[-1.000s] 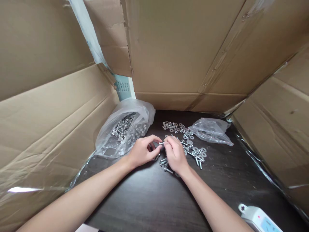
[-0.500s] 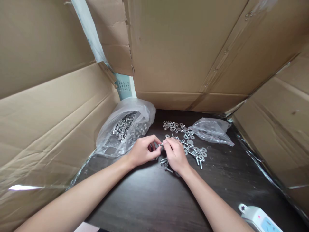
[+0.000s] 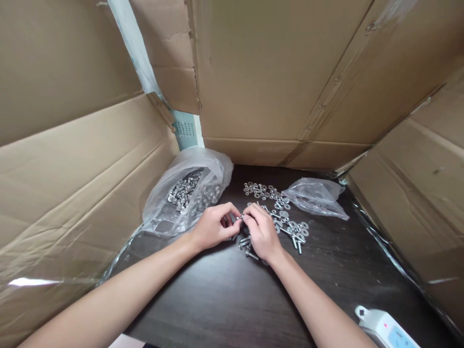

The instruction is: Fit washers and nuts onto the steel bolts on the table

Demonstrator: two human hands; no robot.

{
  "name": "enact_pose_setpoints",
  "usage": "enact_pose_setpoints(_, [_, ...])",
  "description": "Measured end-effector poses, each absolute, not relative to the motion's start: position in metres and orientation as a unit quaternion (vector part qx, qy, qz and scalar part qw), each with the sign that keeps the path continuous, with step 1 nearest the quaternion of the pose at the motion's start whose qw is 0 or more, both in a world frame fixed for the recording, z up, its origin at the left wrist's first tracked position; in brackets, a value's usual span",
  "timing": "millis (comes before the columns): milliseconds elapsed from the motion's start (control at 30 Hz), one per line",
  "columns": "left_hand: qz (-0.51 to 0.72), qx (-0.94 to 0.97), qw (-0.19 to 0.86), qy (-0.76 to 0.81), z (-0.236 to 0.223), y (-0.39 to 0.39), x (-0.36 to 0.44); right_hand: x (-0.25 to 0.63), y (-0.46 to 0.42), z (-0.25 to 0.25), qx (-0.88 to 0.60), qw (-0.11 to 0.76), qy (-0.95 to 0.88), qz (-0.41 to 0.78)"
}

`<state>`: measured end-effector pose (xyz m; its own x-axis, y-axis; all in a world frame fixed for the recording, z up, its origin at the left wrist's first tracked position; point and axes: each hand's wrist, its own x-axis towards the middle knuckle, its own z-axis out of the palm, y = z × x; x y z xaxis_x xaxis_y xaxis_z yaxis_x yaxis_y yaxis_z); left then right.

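My left hand (image 3: pixel 217 223) pinches one end of a small metal bolt (image 3: pixel 240 217) between thumb and forefinger. At the bolt's other end the thumb and fingers of my right hand (image 3: pixel 261 229) are closed; whether a nut or washer is in them is hidden. Several bolts (image 3: pixel 252 253) lie on the table just below my right hand. Beyond and to the right of that hand spreads a loose pile of washers, nuts and bolts (image 3: pixel 293 231).
A clear plastic bag (image 3: pixel 170 224) full of bolts lies open at the left. Another plastic bag (image 3: pixel 319 195) rests at the right back. Cardboard walls (image 3: pixel 275 72) enclose the dark table (image 3: pixel 217 299). A white power strip (image 3: pixel 386 328) sits at the lower right.
Both hands stay at the same spot with the bolt between them. My right fingers have shifted slightly around the bolt's end; the whole view has moved a little.
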<state>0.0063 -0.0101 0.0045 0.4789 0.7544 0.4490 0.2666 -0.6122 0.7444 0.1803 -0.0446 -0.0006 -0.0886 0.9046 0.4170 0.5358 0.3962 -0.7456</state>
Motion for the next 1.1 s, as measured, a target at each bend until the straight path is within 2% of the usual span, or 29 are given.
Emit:
enact_pose_setpoints(333, [0.403, 0.808, 0.299, 0.31, 0.0019, -0.01, 0.006, 0.1798, -0.0439, 0.0004, -0.505, 0.415, -0.734, 0.184])
enact_pose_setpoints(1100, [0.388, 0.817, 0.29, 0.314, 0.0019, -0.0079, 0.0044, 0.18, -0.0439, 0.0014, -0.505, 0.424, -0.735, 0.155])
